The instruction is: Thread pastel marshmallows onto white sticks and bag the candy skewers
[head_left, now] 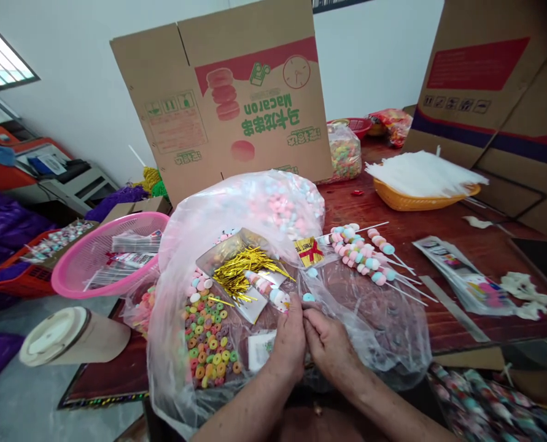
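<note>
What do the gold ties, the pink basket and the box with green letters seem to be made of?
Gold ties: foil or plastic, unclear; bright metallic glints. Pink basket: probably smooth plastic, judging by its moulded mesh. Box: seemingly matte brown cardboard, with slotted flaps.

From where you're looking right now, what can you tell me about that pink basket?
The pink basket is wide, round and shallow, with perforated walls and a smoother rim; it looks like plastic. It sits open side up on the person's left, beyond the lidded cup and beside the large see-through bag. Flat, clear packets with some printed parts lie inside, against it. Its right edge comes close to the bag, but I can't tell whether they touch, nor what supports it underneath.
</note>
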### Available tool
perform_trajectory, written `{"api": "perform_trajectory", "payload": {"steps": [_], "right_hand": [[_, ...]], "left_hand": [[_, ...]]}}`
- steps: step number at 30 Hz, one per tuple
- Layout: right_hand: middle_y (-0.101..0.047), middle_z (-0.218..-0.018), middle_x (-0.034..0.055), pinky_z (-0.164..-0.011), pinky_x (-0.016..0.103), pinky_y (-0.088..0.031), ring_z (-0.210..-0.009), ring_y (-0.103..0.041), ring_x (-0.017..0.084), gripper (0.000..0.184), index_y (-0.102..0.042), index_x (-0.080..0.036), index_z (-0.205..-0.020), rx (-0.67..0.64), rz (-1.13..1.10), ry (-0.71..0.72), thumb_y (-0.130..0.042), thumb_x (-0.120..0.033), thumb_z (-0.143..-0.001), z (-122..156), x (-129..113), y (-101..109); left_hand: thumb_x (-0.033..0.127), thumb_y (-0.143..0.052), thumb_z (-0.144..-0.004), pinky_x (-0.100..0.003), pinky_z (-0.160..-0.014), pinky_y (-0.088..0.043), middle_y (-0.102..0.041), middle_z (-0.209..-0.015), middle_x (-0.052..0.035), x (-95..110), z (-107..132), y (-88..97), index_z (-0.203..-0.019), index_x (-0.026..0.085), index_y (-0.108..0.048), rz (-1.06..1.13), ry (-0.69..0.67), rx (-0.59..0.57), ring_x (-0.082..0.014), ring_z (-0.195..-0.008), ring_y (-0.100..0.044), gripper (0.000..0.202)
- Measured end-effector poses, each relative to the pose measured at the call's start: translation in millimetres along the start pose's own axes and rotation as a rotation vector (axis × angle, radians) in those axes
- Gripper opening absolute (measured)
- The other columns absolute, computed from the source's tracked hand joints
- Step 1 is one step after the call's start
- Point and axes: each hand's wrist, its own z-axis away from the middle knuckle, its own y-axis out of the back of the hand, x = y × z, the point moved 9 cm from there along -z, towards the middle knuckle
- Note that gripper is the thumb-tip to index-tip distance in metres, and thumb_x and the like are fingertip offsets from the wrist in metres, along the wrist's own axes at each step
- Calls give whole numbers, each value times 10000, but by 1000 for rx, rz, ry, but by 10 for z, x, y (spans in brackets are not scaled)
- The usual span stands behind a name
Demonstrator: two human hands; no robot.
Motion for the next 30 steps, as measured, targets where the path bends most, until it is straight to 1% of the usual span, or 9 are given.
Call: {"api": "perform_trajectory", "payload": {"steps": [5, 8, 10, 15, 19, 22, 24, 27, 30], "right_hand": [[-577, -588, 2, -502, 216, -375, -533, -513, 124, 297, -599, -170, -759, 18, -15, 7, -364, -304, -882, -48, 98, 355], [-553, -576, -9, -500, 217, -348, -532, -491, 118, 311, -599, -173, -752, -83, 84, 91, -371, -325, -898, -62, 1, 521], [-584, -633, 4, -544, 226, -360, -589, -513, 127, 311, -608, -181, -779, -193, 142, 195, -358, -307, -914, -23, -153, 511], [-610, -653, 38, -575, 266, -363, -607, -520, 155, 304, -599, -182, -721, -332, 342, 439, -355, -212, -901, 106, -465, 267], [-598, -665, 53, -621, 301, -394, -635, -513, 166, 229, -590, -170, -716, -278, 294, 464, -404, -195, -848, -28, -409, 151], [-600, -836, 50, -573, 266, -426, -623, -508, 131, 284, -544, -167, -1053, -82, -56, 120, -493, -337, -831, -240, -98, 252], [-590, -804, 13, -511, 227, -429, -561, -500, 101, 426, -480, -176, -1145, -167, -312, -77, -549, -413, -798, -231, 31, 45], [-572, -630, -26, -501, 210, -437, -527, -525, 98, 266, -562, -170, -876, -361, -503, -140, -523, -427, -817, -108, -86, -329], [-554, -545, -37, -479, 200, -417, -483, -522, 93, 259, -532, -177, -718, -309, -466, -128, -451, -377, -861, -78, -152, -384]], "left_hand": [[434, -522, -807, -308, -785, -448, -697, -812, -58, 721, 426, -109, -921, 208, -670, -832, -363, -340, -202, -780, -612, 293], [361, -625, -750, -437, -930, -353, -674, -996, -99, 1493, 581, 95, -989, 235, -660, -1281, -857, 8, -278, -961, -579, 272], [352, -719, -662, -541, -1027, -172, -624, -1119, -116, 1624, 567, 108, -1041, 261, -634, -1452, -1007, 22, -342, -1124, -488, 399], [343, -677, -695, -433, -899, -376, -652, -762, -64, 917, 338, 130, -899, 247, -648, -1477, -691, -364, -249, -764, -603, 228], [335, -600, -756, -259, -637, -417, -587, -624, -33, 672, 334, 299, -673, 221, -623, -984, -501, -241, -176, -596, -541, 143], [422, -546, -795, -219, -495, -364, -533, -551, 9, 549, 261, 462, -663, 208, -570, -606, -267, -131, -129, -484, -461, 253], [477, -527, -794, -206, -416, -316, -488, -525, 39, 428, 212, 506, -669, 205, -530, -441, -110, -106, -102, -416, -404, 299], [520, -530, -777, -187, -370, -289, -446, -547, 64, 341, 174, 556, -720, 206, -516, -308, -44, -49, -82, -404, -382, 319], [522, -510, -794, -172, -388, -313, -491, -589, 52, 283, 195, 569, -851, 209, -546, -200, -8, -77, -83, -449, -418, 320]]}}
